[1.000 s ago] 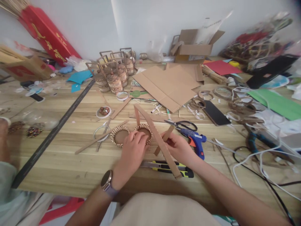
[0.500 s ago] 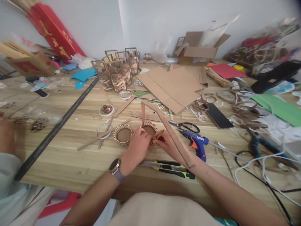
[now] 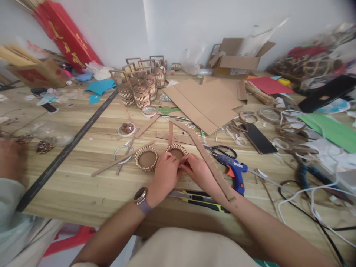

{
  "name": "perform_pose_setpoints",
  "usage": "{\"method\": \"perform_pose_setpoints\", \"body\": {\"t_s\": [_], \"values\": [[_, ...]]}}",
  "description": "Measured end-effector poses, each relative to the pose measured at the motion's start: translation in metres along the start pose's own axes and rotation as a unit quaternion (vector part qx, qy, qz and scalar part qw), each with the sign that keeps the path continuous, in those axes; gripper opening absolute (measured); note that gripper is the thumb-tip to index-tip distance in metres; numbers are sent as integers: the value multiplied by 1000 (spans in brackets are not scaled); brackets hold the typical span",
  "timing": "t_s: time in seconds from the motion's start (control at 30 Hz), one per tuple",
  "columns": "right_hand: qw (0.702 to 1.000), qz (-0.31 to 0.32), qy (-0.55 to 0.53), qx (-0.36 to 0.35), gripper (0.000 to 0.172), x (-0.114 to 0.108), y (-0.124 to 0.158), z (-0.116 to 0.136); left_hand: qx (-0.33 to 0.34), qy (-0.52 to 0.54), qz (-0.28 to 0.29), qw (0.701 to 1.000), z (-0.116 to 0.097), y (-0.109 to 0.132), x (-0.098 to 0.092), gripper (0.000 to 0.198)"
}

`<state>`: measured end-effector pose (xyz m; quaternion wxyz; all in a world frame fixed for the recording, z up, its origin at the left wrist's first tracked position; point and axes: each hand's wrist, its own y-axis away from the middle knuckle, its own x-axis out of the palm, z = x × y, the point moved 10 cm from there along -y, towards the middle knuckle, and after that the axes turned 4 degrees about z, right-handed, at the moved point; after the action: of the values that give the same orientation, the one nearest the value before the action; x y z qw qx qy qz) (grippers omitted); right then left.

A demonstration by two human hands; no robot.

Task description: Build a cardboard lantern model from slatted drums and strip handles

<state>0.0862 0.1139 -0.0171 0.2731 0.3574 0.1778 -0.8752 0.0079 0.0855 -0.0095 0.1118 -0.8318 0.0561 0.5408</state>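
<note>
The person works with both hands on a small round bowl (image 3: 177, 152), which stands on the desk (image 3: 111, 196). Its wall is made of short pale pieces. The left hand (image 3: 167, 168) covers the near left part of the bowl, and its fingers are bent and grasp the near rim. On the left wrist there is a watch (image 3: 140, 194). The right hand (image 3: 194, 166) is at the near right side of the bowl. Its fingertips meet beside the left fingers at the rim, but I cannot tell if they pinch the rim or some small piece, because the fingers hide this place.

A bent brown strip (image 3: 209, 161) has one leg at the far side of the bowl; its other leg slopes down to the right of the bowl and ends over the right forearm.

Just left of the bowl is a second bowl (image 3: 146, 158), and farther left of the bowl lies a white ring (image 3: 124, 154). To the right of the bowl are the scissors (image 3: 225, 151) and a blue glue gun (image 3: 236, 172). On the near side of the bowl lies a cutter (image 3: 204, 199), partly under the right forearm. Beyond the bowl there is flat cardboard (image 3: 203, 104). Far to the left of the bowl, another person's hand (image 3: 9, 159) is blurred.
</note>
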Motion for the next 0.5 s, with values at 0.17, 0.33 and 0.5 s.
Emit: {"method": "perform_pose_setpoints", "body": {"t_s": [0.17,0.33,0.5], "values": [[1000,-1,8,13,4,2,0,2,2,12,-9,1000,1,1,0,11],[1000,-11,-6,18,9,-39,7,8,4,13,-17,1000,1,2,1,16],[994,-47,-66,74,40,-112,50,21,-9,9,-23,1000,4,1,5,17]]}}
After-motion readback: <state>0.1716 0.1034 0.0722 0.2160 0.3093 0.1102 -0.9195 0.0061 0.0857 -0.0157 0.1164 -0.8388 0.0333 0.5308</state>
